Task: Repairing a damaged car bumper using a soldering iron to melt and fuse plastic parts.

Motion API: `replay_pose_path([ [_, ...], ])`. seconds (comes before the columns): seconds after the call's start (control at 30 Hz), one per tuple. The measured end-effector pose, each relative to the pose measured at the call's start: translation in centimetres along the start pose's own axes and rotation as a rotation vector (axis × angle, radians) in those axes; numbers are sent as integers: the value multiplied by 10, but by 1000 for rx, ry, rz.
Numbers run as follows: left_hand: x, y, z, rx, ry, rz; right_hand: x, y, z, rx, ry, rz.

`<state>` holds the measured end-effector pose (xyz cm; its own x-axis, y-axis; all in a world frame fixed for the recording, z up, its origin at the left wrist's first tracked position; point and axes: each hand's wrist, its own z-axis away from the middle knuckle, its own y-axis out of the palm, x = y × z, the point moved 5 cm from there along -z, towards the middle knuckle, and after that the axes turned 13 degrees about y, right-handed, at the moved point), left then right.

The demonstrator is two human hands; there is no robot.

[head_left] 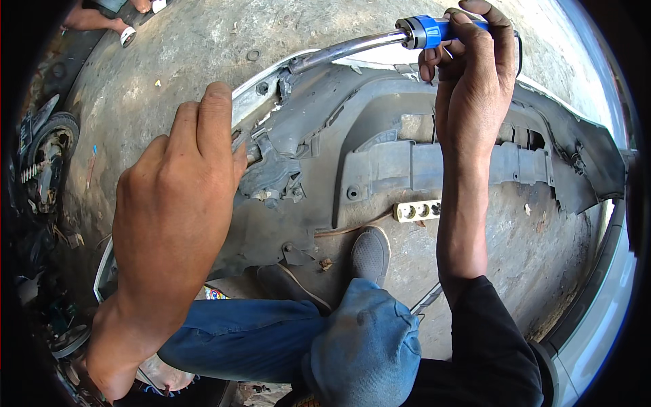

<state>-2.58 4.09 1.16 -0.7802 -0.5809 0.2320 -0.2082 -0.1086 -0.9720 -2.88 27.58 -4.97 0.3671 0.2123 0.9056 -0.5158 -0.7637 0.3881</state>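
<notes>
My right hand (475,88) is closed around the blue handle of a soldering iron (434,32) with a thick metal barrel. The barrel points left, and its tip meets the edge of a dark grey car bumper (380,166), lying with its inner side up. My left hand (176,176) is over the bumper's left part, back of the hand up. Its fingers are bent toward the thumb; what they grip is mostly hidden, though a small greyish piece shows by the thumb. A torn black plastic bracket (271,169) is just right of that thumb.
A white power strip (415,211) with a plug in it lies below the bumper. My shoe (370,254) stands close by. A motorcycle wheel (54,146) is at the left, a pale car (597,312) at the right. Another person's foot (127,35) shows at the far left.
</notes>
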Motion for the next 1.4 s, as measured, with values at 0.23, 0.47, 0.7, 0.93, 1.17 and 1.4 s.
replay_pose_path([
  [0.23,-1,3,-2,19,-9,30,1,-3,1,39,45,9],
  [0.47,2,3,-2,32,-21,32,2,2,4,-7,-59,27],
  [0.7,1,4,-1,29,-25,42,-6,-18,-1,133,-138,-9],
  [0.93,1,3,-2,28,-29,33,-6,-19,1,186,-187,-62],
  [1.17,2,3,-2,34,-30,27,-1,-3,8,73,-179,-18],
  [1.4,1,2,-2,31,-25,22,3,2,10,-45,-145,3],
])
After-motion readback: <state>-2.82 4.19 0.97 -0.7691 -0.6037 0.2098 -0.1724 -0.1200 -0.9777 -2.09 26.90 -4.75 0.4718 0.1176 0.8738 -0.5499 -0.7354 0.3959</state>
